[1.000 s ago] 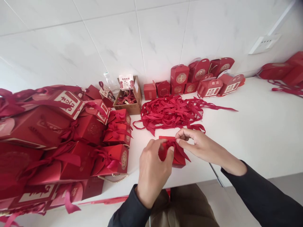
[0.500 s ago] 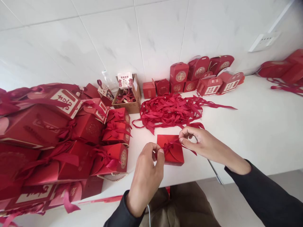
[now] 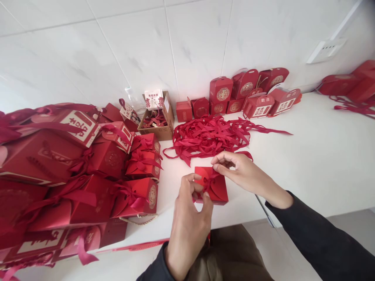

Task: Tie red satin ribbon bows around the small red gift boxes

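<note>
A small red gift box point(image 3: 218, 191) with curved, interlocking top flaps sits near the table's front edge. A dark red ribbon point(image 3: 209, 183) is tied across its top. Over the box's left side is my left hand point(image 3: 191, 222), its thumb and curled fingers apart with a gap between them. My right hand point(image 3: 237, 169) pinches at the ribbon by the far edge of the box, thumb against forefinger. The ribbon end in that pinch is mostly hidden by the fingers. Just behind lies a tangled heap of loose red ribbons point(image 3: 209, 136).
Finished-looking red boxes with bows point(image 3: 137, 195) pile up on the left. A cardboard carton point(image 3: 164, 132) holding red tags stands near the tiled wall. Several upright red boxes point(image 3: 222, 89) line the wall. More red boxes point(image 3: 340, 84) lie far right, below a wall socket point(image 3: 327, 50).
My right hand has moved left and closer over the box. My left hand has let its pinch open and shifted slightly right, over the box's near left side.
</note>
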{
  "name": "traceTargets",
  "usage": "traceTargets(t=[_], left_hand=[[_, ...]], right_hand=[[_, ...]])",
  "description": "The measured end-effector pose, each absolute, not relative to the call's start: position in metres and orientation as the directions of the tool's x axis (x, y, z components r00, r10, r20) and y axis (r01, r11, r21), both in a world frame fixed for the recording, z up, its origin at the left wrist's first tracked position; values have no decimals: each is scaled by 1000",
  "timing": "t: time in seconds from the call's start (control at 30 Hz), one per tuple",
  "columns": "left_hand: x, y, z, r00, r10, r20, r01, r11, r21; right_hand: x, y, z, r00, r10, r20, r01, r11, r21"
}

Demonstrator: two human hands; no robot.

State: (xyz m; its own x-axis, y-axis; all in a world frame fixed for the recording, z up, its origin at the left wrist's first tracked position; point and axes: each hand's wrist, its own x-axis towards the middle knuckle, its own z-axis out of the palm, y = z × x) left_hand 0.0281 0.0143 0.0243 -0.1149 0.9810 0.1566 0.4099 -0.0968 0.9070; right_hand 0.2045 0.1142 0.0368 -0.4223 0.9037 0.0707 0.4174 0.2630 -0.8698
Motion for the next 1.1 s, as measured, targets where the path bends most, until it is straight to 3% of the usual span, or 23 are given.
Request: traceTargets(t=[0.3,0.6,0.8,0.97,1.1], left_hand=[[32,-1,20,-141,985,97,373,-37,927],[29,-3,21,-173,985,22,259,24,966],[11,18,31,-323,929,179,445,-17,895],[6,48,28,-70,961,269,528,-193,827],[15,62,26,93,958,269,499,-279,820]], right_hand=[[199,123,34,-411,908,78,498,295,-816],[201,122,27,-386,917,102,454,285,-844],[214,113,37,-359,921,149,400,296,-867],[230,102,43,-438,897,61,577,332,-747],[228,100,47,-439,896,73,628,364,-688]])
